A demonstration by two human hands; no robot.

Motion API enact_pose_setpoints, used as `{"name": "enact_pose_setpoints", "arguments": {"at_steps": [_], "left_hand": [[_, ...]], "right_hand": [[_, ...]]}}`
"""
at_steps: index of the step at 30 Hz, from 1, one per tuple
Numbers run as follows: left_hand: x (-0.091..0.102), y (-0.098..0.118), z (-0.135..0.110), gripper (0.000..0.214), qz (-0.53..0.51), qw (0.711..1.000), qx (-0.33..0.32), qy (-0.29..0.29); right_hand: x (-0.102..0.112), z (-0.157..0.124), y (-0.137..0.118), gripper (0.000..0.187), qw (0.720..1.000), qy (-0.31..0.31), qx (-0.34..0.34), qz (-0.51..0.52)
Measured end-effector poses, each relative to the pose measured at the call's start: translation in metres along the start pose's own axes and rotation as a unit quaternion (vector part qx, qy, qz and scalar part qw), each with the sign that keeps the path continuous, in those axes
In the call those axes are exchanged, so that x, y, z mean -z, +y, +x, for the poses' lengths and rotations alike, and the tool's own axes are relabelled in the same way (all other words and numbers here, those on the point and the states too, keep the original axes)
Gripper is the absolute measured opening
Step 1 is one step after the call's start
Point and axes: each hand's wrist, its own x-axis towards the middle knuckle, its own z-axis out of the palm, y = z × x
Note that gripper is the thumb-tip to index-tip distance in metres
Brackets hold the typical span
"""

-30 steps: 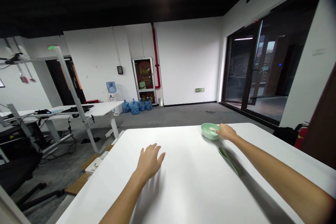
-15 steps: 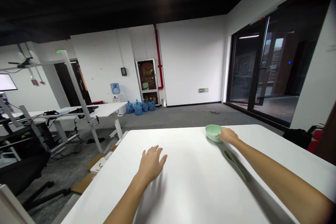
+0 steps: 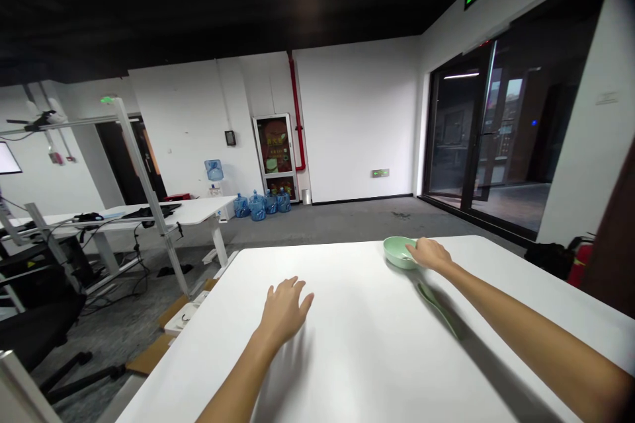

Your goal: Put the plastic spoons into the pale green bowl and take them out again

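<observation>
The fingertips of the right hand (image 3: 429, 254) lie close together, curving over the near rim of a round pale green plastic bowl (image 3: 397, 253) and dipping just inside it; whether they pinch anything there, the view does not show. A small pale item lies in the bowl, too small to name. Just below that hand, a long, slender pale green plastic utensil (image 3: 437, 308), perhaps a spoon, lies flat on the tabletop, apart from the bowl and partly in the forearm's shadow. The fingers of the left hand (image 3: 285, 308) are spread and held palm down, well apart from both green things, over or on a bare stretch of the broad white table (image 3: 377, 370); whether they touch it, I cannot tell. Both bare forearms reach in from the lower edge. Beyond the table, on grey carpet, stand a long white desk (image 3: 193, 209) with dark cables beneath it, a blue water-cooler bottle (image 3: 214, 170) and a cluster of blue water jugs (image 3: 256, 206) by the far wall. To the right are dark glass doors (image 3: 461, 132), a black bag (image 3: 543, 254) and a red fire extinguisher (image 3: 580, 263).
</observation>
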Motion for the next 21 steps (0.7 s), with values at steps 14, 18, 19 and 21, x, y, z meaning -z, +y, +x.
{"name": "enact_pose_setpoints", "arguments": {"at_steps": [14, 18, 19, 21], "left_hand": [[0.003, 0.000, -0.006, 0.053, 0.020, 1.000, -0.019, 0.013], [0.004, 0.002, -0.006, 0.054, 0.018, 1.000, -0.020, 0.006], [0.004, 0.003, -0.006, 0.054, 0.017, 1.000, -0.020, 0.005], [0.003, 0.004, -0.006, 0.053, 0.018, 1.000, -0.020, 0.009]], "right_hand": [[0.030, -0.112, 0.026, 0.065, 0.989, 0.046, 0.118, 0.075], [0.019, -0.127, 0.034, 0.062, 0.991, 0.042, 0.110, 0.071], [0.016, -0.129, 0.036, 0.061, 0.991, 0.038, 0.115, 0.064], [0.011, -0.131, 0.038, 0.060, 0.990, 0.029, 0.127, 0.058]]}}
